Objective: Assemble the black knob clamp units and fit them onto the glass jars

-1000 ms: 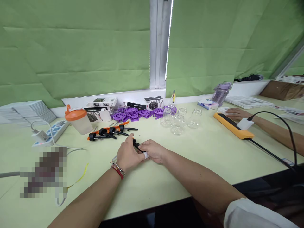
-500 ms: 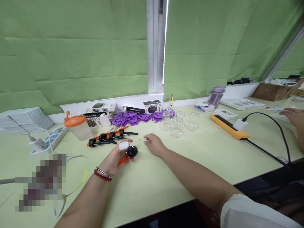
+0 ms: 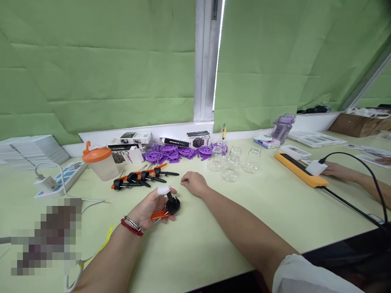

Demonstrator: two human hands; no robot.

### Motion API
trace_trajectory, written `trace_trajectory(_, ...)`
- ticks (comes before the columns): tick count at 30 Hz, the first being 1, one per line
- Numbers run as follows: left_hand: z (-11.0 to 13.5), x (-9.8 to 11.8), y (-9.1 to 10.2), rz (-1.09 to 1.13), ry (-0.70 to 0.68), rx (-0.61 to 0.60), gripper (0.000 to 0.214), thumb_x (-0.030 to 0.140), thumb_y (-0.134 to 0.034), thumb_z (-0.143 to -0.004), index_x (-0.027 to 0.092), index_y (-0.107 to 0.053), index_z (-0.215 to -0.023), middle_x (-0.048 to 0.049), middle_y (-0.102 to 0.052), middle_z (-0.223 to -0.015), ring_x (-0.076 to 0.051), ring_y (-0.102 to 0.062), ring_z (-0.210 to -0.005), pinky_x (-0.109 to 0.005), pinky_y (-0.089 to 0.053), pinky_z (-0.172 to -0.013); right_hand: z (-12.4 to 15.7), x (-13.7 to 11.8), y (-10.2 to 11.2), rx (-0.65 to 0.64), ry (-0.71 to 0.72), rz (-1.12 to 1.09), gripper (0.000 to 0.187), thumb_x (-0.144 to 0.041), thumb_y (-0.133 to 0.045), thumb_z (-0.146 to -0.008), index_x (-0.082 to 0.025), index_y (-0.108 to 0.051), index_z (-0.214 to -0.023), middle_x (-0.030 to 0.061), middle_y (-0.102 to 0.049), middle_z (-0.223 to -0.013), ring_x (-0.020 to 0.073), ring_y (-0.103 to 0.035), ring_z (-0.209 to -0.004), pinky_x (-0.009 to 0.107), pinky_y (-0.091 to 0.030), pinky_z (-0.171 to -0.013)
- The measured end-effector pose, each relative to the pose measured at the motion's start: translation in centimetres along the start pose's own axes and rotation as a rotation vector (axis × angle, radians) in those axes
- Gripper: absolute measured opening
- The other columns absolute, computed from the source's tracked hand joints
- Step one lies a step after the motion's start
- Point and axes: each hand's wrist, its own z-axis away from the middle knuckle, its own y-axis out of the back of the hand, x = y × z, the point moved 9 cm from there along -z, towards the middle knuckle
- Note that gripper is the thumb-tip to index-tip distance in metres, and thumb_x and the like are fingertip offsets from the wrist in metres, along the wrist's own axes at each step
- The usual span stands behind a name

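Note:
My left hand, its thumb tip wrapped in white, is closed around an orange and black plastic tool. The tool has an orange slotted arm, a round black head and a black stem pointing up; a thin metal rod shows below the arm. My right hand is at the tabletop just beyond, its fingertips pinched together. A tiny speck shows at those fingertips, too small to name. Similar orange and black tools with metal rods lie in a row behind my left hand.
Behind are purple plastic wheel-like parts, cup holder boxes and an orange-lidded bottle. Glass jars stand to the right, before an orange power strip. Another person's hand is near its white plug. White cables lie left.
My right hand has drawn its fingers together into a pinch. The tool in my left hand has tilted, showing its stem more. The other person's hand has come nearer to the power strip.

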Motion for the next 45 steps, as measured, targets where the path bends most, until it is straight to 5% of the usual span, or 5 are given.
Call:
trace_trajectory(5, -0.3, -0.1, 0.0, 0.047, 0.020, -0.010, 0.052, 0.054, -0.048, -0.078, 0.020, -0.043, -0.117, -0.0089, -0.066, -0.085, -0.022, -0.064, -0.052, -0.023, -0.035, -0.038, 0.1, -0.5, -0.1, 0.001, 0.058, 0.026, 0.022, -0.029, -0.062, -0.081, -0.027, -0.071, -0.101, 0.0018, -0.067, -0.101, 0.0159, -0.060, -0.084, 0.027, -0.040, -0.073)
trace_trajectory(16, -0.3, -0.1, -0.1, 0.040, 0.038, -0.010, 0.051, 0.057, -0.049, -0.076, 0.020, -0.046, -0.112, -0.0088, -0.066, -0.083, -0.022, -0.064, -0.052, -0.023, -0.036, -0.038, 0.3, -1.1, 0.1, -0.034, -0.006, -0.010, 0.006, -0.021, -0.063, -0.078, -0.019, -0.068, -0.075, 0.0036, -0.067, -0.085, 0.0147, -0.056, -0.075, 0.027, -0.038, -0.067)
trace_trajectory(25, -0.1, 0.2, -0.3, 0.019, 0.032, 0.006, 0.048, 0.056, -0.051, -0.074, 0.020, -0.047, -0.104, -0.0067, -0.064, -0.074, -0.022, -0.064, -0.052, -0.023, -0.035, -0.038, 3.5, -3.7, 1.4, -0.239, -0.106, -1.082, 0.031, -0.034, -0.076, -0.062, -0.012, -0.066, -0.081, 0.0000, -0.063, -0.063, 0.0082, -0.052, -0.050, 0.025, -0.045, -0.055)
trace_trajectory(31, -0.2, 0.4, -0.9, -0.017, 0.006, -0.047, 0.048, 0.058, -0.048, -0.076, 0.017, -0.053, -0.100, -0.0082, -0.064, -0.080, -0.020, -0.063, -0.051, -0.023, -0.036, -0.038, 4.8, -6.8, 1.7, -0.376, -0.017, -1.052, 0.034, -0.038, -0.079, -0.058, -0.011, -0.071, -0.077, 0.0018, -0.066, -0.066, 0.0082, -0.054, -0.053, 0.025, -0.046, -0.057)
trace_trajectory(45, -1.6, 0.3, -1.2, -0.057, 0.101, -0.117, 0.053, 0.061, -0.046, -0.075, 0.018, -0.052, -0.104, -0.0074, -0.064, -0.076, -0.023, -0.064, -0.052, -0.025, -0.038, -0.040, 4.4, -5.8, 2.5, -0.382, 0.022, -0.982, 0.033, -0.039, -0.076, -0.062, -0.011, -0.067, -0.076, 0.0015, -0.064, -0.069, 0.0079, -0.054, -0.051, 0.025, -0.045, -0.056)
